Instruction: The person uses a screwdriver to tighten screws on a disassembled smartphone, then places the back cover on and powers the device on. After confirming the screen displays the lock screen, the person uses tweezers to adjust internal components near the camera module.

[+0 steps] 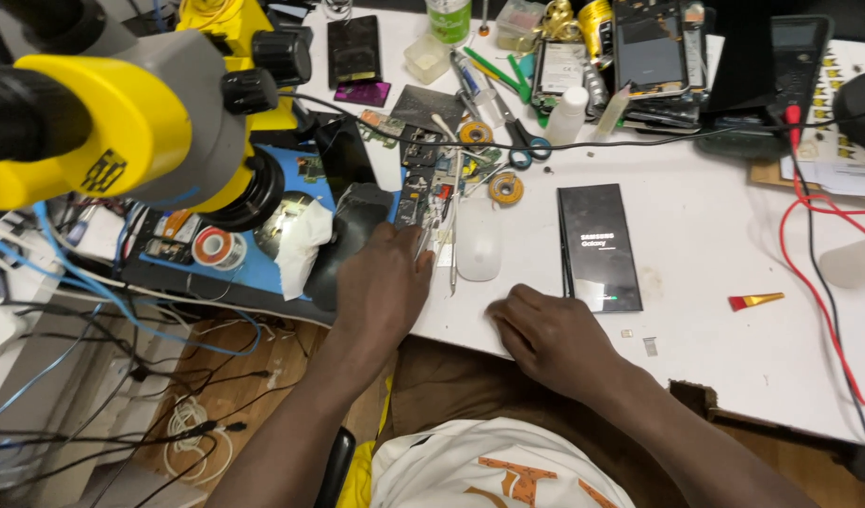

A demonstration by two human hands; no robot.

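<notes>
Left hand [381, 282] fingers pinch tweezers [423, 243]; right hand [545, 334] curled, empty, beside black phone [597, 246].

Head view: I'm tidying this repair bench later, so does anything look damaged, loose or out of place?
Yes. The table has a broken, jagged front edge near the right hand. Small loose parts lie beside the black phone. The left hand holds a thin tool near exposed circuit boards.

Bright even overhead light, soft shadows, sharp centre, blurred microscope [122, 113], bowed edges
</notes>
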